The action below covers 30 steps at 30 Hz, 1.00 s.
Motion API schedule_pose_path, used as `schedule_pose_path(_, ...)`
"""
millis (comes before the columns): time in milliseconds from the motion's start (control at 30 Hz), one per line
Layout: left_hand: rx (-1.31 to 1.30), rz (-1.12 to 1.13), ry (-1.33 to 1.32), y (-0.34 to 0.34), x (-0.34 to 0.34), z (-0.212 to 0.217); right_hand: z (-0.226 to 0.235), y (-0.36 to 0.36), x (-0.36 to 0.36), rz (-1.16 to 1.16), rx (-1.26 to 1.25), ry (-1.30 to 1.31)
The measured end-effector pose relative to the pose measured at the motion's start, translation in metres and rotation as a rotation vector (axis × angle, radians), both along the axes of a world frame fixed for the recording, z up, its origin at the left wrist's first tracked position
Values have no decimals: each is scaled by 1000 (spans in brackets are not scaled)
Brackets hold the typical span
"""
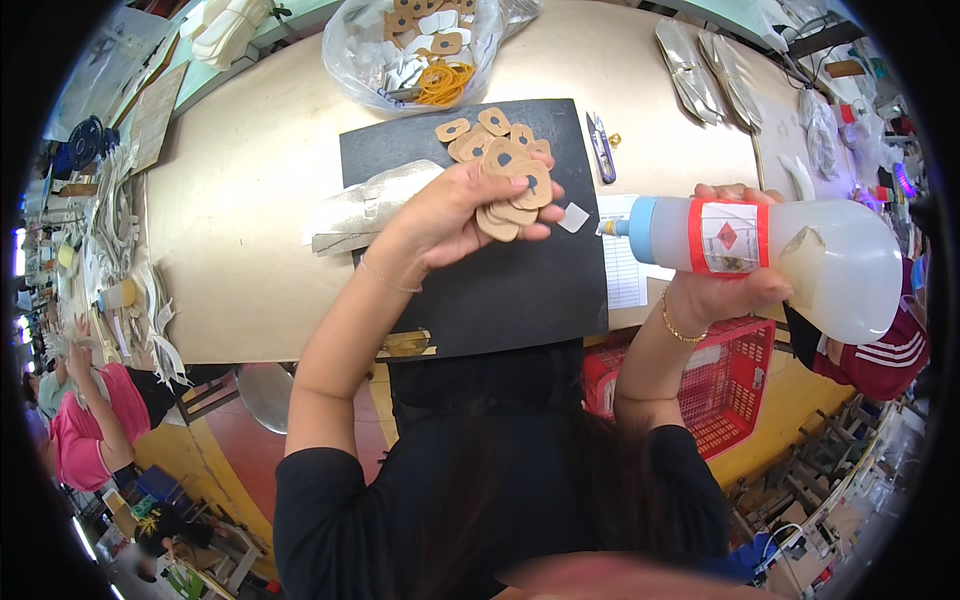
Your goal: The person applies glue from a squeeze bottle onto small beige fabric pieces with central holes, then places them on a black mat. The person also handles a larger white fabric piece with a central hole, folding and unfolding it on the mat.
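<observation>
My left hand (462,205) is closed on a fanned stack of tan patches (513,208), rounded pieces with a dark spot in the middle. More loose tan patches (478,143) lie just beyond it on the black mat (480,290). My right hand (722,285) grips a translucent squeeze bottle (830,260) with a blue cap and a red-edged label. The bottle is tilted on its side, its nozzle pointing left toward the mat. Between the nozzle and the patches is a small white square piece (573,217). A silvery shaped sheet (370,205) lies beneath my left forearm.
At the back, a clear plastic bag (410,60) holds tan and white pieces and orange rubber bands. Thread snips (601,147) lie right of the mat, near a printed sheet (625,270). Silvery bundles (690,75) are at the far right. Below the table edge stands a red basket (735,385).
</observation>
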State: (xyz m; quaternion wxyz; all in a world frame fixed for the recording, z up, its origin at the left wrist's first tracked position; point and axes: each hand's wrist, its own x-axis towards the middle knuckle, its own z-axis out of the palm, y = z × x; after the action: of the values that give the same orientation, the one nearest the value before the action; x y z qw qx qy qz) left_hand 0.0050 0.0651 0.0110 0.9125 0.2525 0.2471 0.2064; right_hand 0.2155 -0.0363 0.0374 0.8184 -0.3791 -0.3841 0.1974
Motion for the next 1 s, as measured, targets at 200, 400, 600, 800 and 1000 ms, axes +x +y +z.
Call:
schedule_pose_path(200, 181, 57, 234, -27, 1, 15, 10, 4, -14, -56, -74, -35)
schedule_pose_path(400, 275, 89, 287, -34, 6, 20, 12, 9, -26, -5, -4, -29)
schedule_pose_path(600, 277, 109, 287, -35, 9, 20, 14, 9, -27, 8, 47, -54)
schedule_pose_path(800, 353, 81, 380, -35, 10, 23, 8, 10, -20, 61, 110, -197)
schedule_pose_path(1000, 385, 51, 398, -37, 11, 24, 1, 7, -16, 113, 82, -338)
